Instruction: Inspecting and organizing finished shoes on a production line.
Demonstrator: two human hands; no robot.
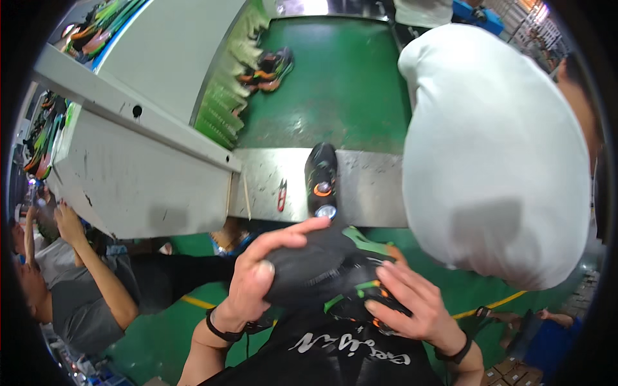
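A black shoe (306, 267) with green and orange accents is between my two hands, close in front of my torso. My left hand (261, 270) is wrapped round its black toe part, index finger stretched along the upper edge. My right hand (412, 302) grips the other end, by the green and orange parts; its fingertips press on the side. Just beyond them a second black shoe (320, 177) rests on the metal ledge (370, 186), toe pointing away. Left of that shoe lie red-handled thread snips (282, 196) and a thin stick (246, 196).
Beyond the ledge runs a green conveyor belt (335, 83), with shoes (270, 69) beside a pale green fringe curtain (225, 96) of a white machine (135, 167). A large white bag-like bulge (496, 154) stands at right. A co-worker (84, 289) is at left, another person (547, 341) lower right.
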